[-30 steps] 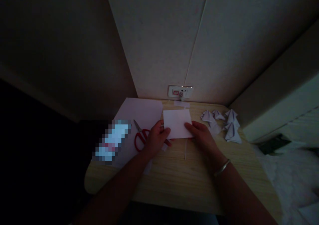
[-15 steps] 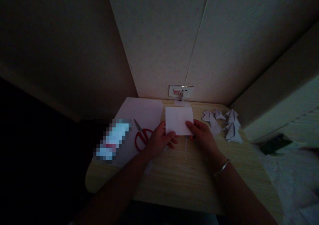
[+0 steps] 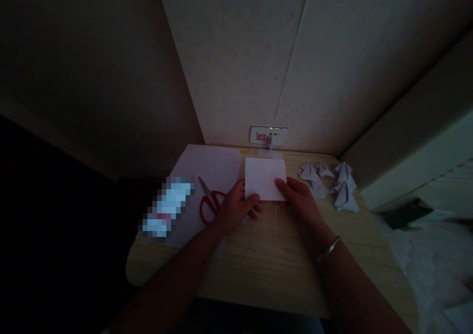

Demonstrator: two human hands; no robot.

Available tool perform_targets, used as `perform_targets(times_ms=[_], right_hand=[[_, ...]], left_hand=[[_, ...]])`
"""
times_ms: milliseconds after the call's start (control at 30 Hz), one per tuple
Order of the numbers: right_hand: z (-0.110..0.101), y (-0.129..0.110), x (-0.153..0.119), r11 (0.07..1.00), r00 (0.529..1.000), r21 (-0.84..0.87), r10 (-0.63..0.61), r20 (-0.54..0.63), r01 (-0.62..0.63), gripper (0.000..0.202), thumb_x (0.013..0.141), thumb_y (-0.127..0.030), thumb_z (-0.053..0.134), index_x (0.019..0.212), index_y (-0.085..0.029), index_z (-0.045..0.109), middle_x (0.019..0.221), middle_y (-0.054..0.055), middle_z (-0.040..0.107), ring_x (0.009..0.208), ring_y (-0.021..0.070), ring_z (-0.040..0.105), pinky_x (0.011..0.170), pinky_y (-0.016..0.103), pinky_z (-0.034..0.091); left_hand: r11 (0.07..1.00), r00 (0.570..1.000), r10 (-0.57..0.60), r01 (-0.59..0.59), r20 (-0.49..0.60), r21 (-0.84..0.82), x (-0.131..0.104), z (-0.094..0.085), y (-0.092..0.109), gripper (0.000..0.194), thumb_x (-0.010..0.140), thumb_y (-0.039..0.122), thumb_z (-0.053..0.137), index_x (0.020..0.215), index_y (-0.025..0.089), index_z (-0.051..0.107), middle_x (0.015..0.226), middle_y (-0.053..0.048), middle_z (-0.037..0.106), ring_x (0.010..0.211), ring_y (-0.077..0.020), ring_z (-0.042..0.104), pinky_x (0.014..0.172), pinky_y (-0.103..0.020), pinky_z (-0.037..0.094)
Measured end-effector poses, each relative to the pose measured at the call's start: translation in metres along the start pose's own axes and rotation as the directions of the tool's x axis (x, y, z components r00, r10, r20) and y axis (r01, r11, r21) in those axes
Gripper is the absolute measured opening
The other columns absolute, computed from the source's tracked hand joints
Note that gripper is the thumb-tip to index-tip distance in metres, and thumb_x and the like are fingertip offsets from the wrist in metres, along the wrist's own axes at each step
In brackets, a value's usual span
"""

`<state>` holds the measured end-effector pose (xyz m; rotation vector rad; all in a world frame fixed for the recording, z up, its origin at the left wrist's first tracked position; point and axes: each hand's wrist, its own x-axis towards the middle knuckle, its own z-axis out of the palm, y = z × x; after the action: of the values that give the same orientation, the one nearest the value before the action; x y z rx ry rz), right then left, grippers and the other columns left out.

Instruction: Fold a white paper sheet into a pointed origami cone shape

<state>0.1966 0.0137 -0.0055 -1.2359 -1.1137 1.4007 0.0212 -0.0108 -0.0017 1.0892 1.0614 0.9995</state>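
Observation:
A small, nearly square piece of white paper (image 3: 264, 176) is held up over the table between both hands. My left hand (image 3: 239, 203) pinches its lower left corner, thumb in front and fingers behind. At the right edge my right hand (image 3: 297, 195) grips the paper the same way, thumb on its face. Beside my left hand lie red-handled scissors (image 3: 210, 201), resting on large white paper sheets (image 3: 218, 161). Several folded white paper figures (image 3: 345, 196) stand on the table to the right of my right hand.
The light wooden table (image 3: 266, 275) stands against a wall with a socket (image 3: 268, 135), into which a plug is pushed. A phone with a blurred screen (image 3: 168, 208) lies at the left. A thin white cable (image 3: 275, 220) runs under the held paper.
Almost nothing differs. Both hands keep hold of the paper in the same place, and its top edge looks very slightly curved now.

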Motion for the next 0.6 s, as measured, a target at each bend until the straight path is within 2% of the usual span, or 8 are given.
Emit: perform_targets(times_ms=[600], right_hand=[[-0.0002, -0.0024, -0.0007, 0.998, 0.999, -0.05, -0.024, -0.026, 0.023, 0.036, 0.075, -0.051, 0.063, 0.066, -0.018, 0.055, 0.047, -0.006, 0.047, 0.039, 0.0068, 0.039, 0.036, 0.019, 0.029]], left_hand=[[1.0, 1.0, 0.023, -0.024, -0.021, -0.018, -0.001, -0.0001, 0.0005, 0.042, 0.075, 0.035, 0.062, 0.107, 0.015, 0.043, 0.076, -0.001, 0.062, 0.056, -0.0118, 0.062, 0.042, -0.02, 0.049]])
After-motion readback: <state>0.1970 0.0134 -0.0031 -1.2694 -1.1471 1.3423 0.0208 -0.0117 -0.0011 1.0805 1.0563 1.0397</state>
